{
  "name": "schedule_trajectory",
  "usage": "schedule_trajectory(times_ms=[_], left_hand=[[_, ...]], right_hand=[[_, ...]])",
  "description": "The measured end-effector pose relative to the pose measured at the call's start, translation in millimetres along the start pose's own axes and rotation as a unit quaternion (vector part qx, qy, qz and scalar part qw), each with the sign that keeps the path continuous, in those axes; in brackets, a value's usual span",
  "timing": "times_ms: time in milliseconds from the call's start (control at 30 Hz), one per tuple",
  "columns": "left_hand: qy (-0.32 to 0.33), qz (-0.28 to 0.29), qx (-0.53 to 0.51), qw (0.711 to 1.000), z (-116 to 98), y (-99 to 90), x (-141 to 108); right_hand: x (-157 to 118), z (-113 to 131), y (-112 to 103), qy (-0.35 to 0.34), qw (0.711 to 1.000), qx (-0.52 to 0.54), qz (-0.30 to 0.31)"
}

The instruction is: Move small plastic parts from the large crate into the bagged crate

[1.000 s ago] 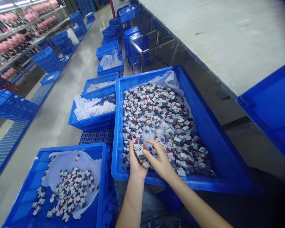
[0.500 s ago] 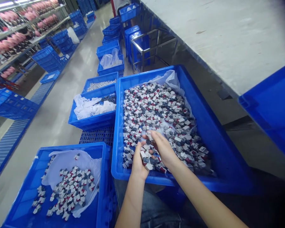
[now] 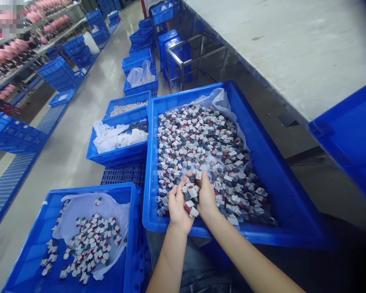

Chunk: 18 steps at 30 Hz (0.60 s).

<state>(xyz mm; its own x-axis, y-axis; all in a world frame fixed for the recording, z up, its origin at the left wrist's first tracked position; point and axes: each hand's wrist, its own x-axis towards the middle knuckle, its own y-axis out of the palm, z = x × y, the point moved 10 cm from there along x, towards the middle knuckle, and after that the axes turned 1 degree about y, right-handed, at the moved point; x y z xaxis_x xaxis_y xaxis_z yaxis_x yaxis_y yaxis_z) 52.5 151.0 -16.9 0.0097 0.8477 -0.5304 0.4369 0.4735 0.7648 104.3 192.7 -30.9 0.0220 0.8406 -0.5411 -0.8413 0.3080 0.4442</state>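
Cupped together at the near edge of a large blue bin (image 3: 187, 97), my left hand (image 3: 180, 209) and my right hand (image 3: 207, 198) hold several small blocky plastic pieces (image 3: 191, 191) between them. The pieces are white, dark grey and red. Below and beyond my hands, a wide heap of the same plastic pieces (image 3: 201, 134) fills the bin over a pale plastic liner (image 3: 218, 97). To the left, a second blue bin (image 3: 27, 248) holds a smaller pile of these pieces (image 3: 91, 244), partly on a plastic sheet (image 3: 76, 207).
Blue crates (image 3: 118, 152) with white bags and small parts stand beyond on the left. A metal stool frame (image 3: 183, 65) and a pale worktable (image 3: 286, 49) are at the right. A blue panel (image 3: 350, 134) juts in. Shelves of pink items (image 3: 10, 53) line the far left.
My hands have drawn closer together around the pieces. My right hand has come down and turned more upright at the side of the handful. The bins stay in place.
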Motion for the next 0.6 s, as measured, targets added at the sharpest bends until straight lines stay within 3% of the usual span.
schedule_trajectory(times_ms=[233,600], left_hand=[[-0.008,0.008,0.014,1.0,1.6,0.7,1.8],[0.077,-0.041,0.089,0.992,-7.4,-9.2,3.2]], right_hand=[[5.3,-11.6,-6.0,0.063,0.997,0.039,-0.01],[-0.7,5.1,6.8,-0.006,0.998,0.051,0.038]])
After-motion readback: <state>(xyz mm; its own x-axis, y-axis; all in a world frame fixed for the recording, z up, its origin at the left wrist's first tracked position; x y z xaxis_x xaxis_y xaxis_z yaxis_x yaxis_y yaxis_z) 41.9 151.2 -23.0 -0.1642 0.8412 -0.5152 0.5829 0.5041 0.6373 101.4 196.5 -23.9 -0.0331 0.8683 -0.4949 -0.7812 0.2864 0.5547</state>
